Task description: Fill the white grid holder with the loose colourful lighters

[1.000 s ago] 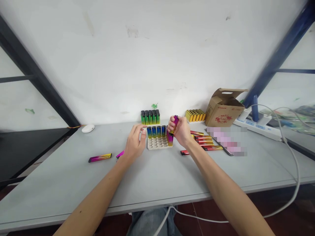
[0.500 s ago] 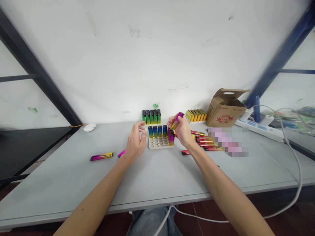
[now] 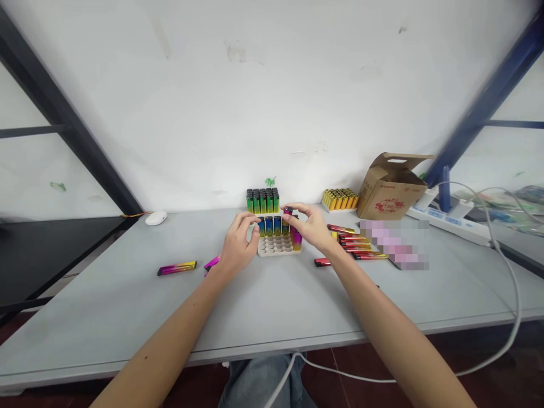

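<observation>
A white holed tray (image 3: 278,252) stands in the middle of the table, with upright blue lighters (image 3: 269,226) along its back row and purple-and-gold lighters (image 3: 296,240) down its right side. My right hand (image 3: 312,225) is closed on a purple lighter (image 3: 288,211), held upright by the fingertips above the tray, right in front of the blue row. Its lower part is hard to make out. At the tray's left edge, my left hand (image 3: 240,242) is open, fingers curved and thumb apart, close to the leftmost blue lighter.
Loose purple-and-yellow lighters (image 3: 177,268) lie at left, red-and-gold lighters (image 3: 355,243) at right. Behind are blocks of green lighters (image 3: 263,200) and yellow lighters (image 3: 340,199), a cardboard box (image 3: 389,195) and a power strip (image 3: 450,222). A white cable (image 3: 516,289) hangs over the right edge.
My right hand has moved left and lower, turning the purple lighter from slanted to upright over the tray. My left hand has shifted slightly right, up to the tray's left edge.
</observation>
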Motion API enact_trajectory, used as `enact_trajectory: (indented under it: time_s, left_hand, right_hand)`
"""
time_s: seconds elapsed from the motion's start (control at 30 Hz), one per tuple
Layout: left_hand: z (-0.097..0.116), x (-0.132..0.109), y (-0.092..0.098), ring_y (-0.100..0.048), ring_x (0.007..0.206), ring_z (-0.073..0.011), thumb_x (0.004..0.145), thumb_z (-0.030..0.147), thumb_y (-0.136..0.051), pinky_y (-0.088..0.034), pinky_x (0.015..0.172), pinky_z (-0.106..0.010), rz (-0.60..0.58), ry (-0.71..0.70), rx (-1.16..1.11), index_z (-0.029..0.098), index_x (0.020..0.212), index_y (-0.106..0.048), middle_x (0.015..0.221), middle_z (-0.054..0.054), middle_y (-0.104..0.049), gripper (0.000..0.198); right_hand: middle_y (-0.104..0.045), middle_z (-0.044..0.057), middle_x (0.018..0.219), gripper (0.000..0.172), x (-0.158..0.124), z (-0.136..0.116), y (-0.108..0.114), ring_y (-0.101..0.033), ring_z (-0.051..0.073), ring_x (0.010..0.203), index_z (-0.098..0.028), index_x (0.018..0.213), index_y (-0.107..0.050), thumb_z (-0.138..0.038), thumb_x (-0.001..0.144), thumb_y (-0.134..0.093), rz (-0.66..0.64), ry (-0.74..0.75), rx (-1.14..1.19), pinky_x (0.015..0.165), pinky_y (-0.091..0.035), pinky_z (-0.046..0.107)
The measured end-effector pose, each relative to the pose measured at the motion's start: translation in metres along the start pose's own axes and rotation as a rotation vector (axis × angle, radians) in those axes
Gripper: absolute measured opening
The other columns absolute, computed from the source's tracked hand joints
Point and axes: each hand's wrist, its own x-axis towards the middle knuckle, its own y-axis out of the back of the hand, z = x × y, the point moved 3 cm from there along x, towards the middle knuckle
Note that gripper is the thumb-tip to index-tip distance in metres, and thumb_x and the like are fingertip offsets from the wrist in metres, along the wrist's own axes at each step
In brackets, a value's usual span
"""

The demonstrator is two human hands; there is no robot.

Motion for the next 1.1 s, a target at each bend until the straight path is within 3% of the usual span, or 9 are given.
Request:
enact_trajectory:
  time_s: [0.17, 0.27, 0.57, 1.1]
  left_hand:
    - [0.001, 0.0, -0.001, -0.059, 0.106, -0.0213, 0.088, 0.015, -0.047, -0.05, 0.09, -0.038, -0.017, -0.005, 0.015, 0.021, 0.103, -0.058, 0.113, -0.009, -0.057, 0.02]
    - [0.001, -0.001, -0.001, -0.059, 0.106, -0.0215, 0.086, 0.014, -0.048, -0.05, 0.09, -0.038, -0.014, -0.004, 0.018, 0.021, 0.102, -0.058, 0.113, -0.009, -0.057, 0.021]
    - [0.004, -0.001, -0.001, -0.059, 0.106, -0.0219, 0.086, 0.016, -0.05, -0.051, 0.088, -0.037, -0.019, 0.0, 0.034, 0.021, 0.103, -0.059, 0.114, -0.009, -0.057, 0.02]
    - [0.004, 0.0, 0.0, -0.06, 0.104, -0.0215, 0.089, 0.018, -0.047, -0.051, 0.089, -0.037, -0.002, -0.012, 0.05, 0.022, 0.101, -0.06, 0.114, -0.009, -0.057, 0.017]
  right_hand:
    - [-0.072, 0.006, 0.101, 0.023, -0.003, 0.009, -0.003, -0.061, 0.024, 0.104, -0.021, 0.095, -0.07, -0.015, 0.073, -0.067, 0.007, 0.044, -0.333, 0.097, -0.045, 0.044]
    - [-0.07, 0.006, 0.097, 0.019, -0.003, 0.009, -0.004, -0.059, 0.026, 0.103, -0.022, 0.088, -0.069, -0.012, 0.073, -0.066, -0.006, 0.108, -0.455, 0.094, -0.044, 0.043]
    - [-0.072, 0.006, 0.093, 0.012, -0.005, 0.003, -0.002, -0.059, 0.024, 0.094, -0.021, 0.088, -0.069, -0.014, 0.079, -0.064, -0.069, 0.176, -0.55, 0.09, -0.044, 0.041]
    - [-0.07, 0.007, 0.094, 0.018, -0.009, -0.006, -0.004, -0.058, 0.025, 0.093, -0.021, 0.095, -0.07, -0.013, 0.084, -0.058, -0.179, 0.299, -0.683, 0.089, -0.045, 0.043]
